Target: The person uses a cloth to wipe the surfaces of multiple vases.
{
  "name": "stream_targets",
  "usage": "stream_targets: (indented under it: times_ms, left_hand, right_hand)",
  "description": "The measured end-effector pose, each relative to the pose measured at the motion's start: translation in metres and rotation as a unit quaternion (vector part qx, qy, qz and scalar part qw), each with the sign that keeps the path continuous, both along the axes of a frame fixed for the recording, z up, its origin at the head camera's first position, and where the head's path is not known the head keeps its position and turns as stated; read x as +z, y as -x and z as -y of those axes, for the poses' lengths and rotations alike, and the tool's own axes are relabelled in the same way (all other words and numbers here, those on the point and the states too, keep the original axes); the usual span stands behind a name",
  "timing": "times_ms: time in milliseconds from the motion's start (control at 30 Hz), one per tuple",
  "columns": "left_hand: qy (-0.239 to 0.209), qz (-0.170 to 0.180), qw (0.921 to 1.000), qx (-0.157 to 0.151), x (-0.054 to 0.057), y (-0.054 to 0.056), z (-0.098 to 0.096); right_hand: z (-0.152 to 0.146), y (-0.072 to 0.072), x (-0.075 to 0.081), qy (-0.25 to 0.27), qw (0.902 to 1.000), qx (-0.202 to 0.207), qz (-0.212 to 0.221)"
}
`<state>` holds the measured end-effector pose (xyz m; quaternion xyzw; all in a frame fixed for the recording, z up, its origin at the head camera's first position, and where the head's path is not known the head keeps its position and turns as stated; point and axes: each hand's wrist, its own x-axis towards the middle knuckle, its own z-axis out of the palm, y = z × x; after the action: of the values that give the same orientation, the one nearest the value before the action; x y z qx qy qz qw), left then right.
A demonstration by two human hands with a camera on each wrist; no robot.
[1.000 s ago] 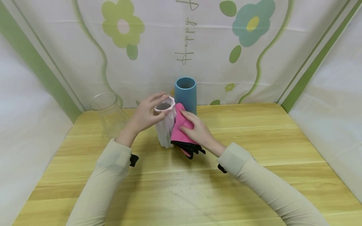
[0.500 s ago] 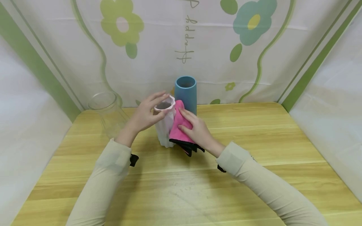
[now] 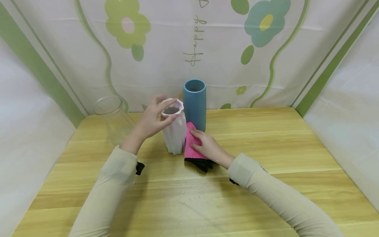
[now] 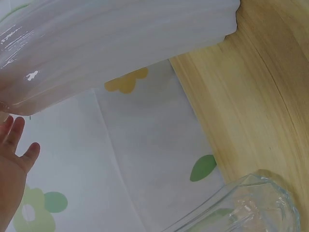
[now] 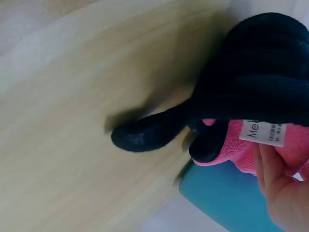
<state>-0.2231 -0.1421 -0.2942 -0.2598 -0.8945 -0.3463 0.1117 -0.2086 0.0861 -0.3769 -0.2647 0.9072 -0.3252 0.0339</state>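
Observation:
A white fluted vase stands upright on the wooden table in the head view. My left hand grips it near the rim, thumb at the front and fingers over the far side. In my right hand is a folded pink cloth with black edging, held low against the vase's right side. The right wrist view shows the cloth's black trim and a white label beside the fingers. From the left wrist, the vase spans the top, with part of the hand at the left.
A blue vase stands just behind the cloth. To the left, a clear glass vase is partly hidden by my left forearm. A floral curtain hangs behind the wooden table.
My right hand and the cloth have moved down along the white vase's right side, after a slight rise earlier. The left hand stays at the rim, its fingers shifted slightly.

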Motion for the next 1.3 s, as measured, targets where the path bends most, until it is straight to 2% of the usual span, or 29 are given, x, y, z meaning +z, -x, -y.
stream_targets:
  times_ms: [200,400,567,767,1000,1300]
  left_hand:
    - [0.021,-0.019,0.9996,0.005,0.002,-0.001,0.001]
    - [0.041,-0.028,0.9987,0.015,0.006,-0.001,0.003]
    - [0.051,-0.01,0.9985,0.017,0.009,-0.002,0.004]
    - [0.057,0.02,0.9982,0.006,0.008,-0.004,0.004]
    - [0.054,0.008,0.9985,-0.003,0.005,-0.002,0.004]
    - [0.065,0.011,0.9976,0.023,0.002,0.0,0.001]
  right_hand:
    - [0.001,-0.002,0.003,0.014,0.9998,-0.006,-0.012]
    - [0.003,-0.001,0.015,0.086,0.9954,-0.017,-0.038]
    - [0.006,-0.001,0.031,0.135,0.986,-0.011,-0.097]
    - [0.009,-0.004,0.043,0.134,0.9823,-0.011,-0.131]
    - [0.009,-0.006,0.037,0.12,0.9839,-0.009,-0.132]
    - [0.006,-0.007,0.021,0.1,0.9885,-0.011,-0.112]
